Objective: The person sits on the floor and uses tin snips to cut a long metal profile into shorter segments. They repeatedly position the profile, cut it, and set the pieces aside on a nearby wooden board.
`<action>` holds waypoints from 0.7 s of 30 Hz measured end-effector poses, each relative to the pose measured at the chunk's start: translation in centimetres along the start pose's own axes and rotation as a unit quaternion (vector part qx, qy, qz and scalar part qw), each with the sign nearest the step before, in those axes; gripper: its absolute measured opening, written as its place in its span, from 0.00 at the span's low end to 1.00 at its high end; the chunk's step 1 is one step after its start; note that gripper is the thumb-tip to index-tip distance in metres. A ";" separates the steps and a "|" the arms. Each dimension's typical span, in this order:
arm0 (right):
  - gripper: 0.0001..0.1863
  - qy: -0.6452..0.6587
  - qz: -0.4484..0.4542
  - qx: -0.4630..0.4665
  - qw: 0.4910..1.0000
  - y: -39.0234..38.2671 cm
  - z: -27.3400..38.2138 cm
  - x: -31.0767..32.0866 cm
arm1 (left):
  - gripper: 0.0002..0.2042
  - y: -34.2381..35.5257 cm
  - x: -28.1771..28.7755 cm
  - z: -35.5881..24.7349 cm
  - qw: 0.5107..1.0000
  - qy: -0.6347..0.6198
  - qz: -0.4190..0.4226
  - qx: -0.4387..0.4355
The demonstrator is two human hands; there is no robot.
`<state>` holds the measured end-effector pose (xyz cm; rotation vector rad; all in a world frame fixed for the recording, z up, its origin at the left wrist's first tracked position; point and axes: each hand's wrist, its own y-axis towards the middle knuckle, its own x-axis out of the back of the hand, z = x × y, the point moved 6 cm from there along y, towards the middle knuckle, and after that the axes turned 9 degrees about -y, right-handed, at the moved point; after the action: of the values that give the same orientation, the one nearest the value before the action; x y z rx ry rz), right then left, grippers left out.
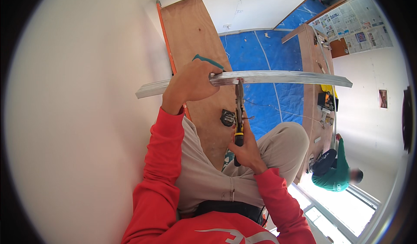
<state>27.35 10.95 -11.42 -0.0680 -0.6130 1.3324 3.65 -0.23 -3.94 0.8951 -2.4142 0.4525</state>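
Observation:
My left hand [191,81] is closed around a long silvery metal channel [291,77], which lies crosswise in front of me over a plywood board. A teal strip [208,62] shows beside its fingers; what it is I cannot make out. My right hand [249,152] grips the black and yellow handles of a pair of tin snips [239,113], pointing away from me. Their jaws meet the channel's near edge, just right of my left hand. A black tape measure [227,117] rests on the board left of the snips.
The plywood board [189,24] has an orange frame [166,40] along its left side, close to a white wall [87,92]. Blue sheeting [247,48] covers the floor. On the right, a long wooden bench [307,61] bears several tools, and a person in green [333,174] works beside it.

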 end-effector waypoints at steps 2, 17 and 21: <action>0.26 -0.001 -0.007 0.016 1.000 -0.2 0.6 0.1 | 0.19 0.0 0.1 0.0 1.000 0.001 -0.002 0.000; 0.15 0.077 -0.032 -0.039 0.996 0.0 0.4 0.0 | 0.19 -0.4 0.4 -0.5 1.000 -0.017 -0.004 0.011; 0.17 0.065 -0.030 -0.045 0.996 -0.1 0.1 0.1 | 0.18 -0.3 0.2 -0.2 1.000 -0.017 -0.017 -0.004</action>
<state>27.38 11.02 -11.29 -0.2079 -0.5607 1.2323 3.85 -0.46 -3.63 0.9472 -2.4253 0.4183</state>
